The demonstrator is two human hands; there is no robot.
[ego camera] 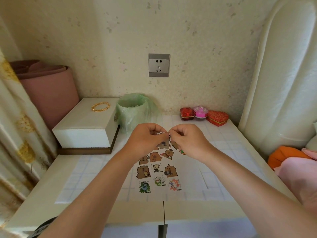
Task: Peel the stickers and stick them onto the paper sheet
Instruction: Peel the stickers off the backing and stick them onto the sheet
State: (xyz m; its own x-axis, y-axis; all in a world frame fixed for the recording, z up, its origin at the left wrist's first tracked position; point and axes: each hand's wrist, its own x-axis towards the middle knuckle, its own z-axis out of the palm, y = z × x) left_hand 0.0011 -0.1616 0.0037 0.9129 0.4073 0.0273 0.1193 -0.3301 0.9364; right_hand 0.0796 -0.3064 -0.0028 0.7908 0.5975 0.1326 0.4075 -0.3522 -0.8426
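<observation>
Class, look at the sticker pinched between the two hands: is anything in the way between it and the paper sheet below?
Nothing visible blocks it. The sticker is pinched between the left hand and right hand directly above the paper sheet, whose bare areas beside the stuck stickers lie open.

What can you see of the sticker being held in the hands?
The held sticker is small, thin paper or film with a grey-brown cartoon print and white border. It hangs tilted above the paper sheet, pinched at its top edge between the left hand and the right hand. Whether it is already off its backing cannot be told.
</observation>
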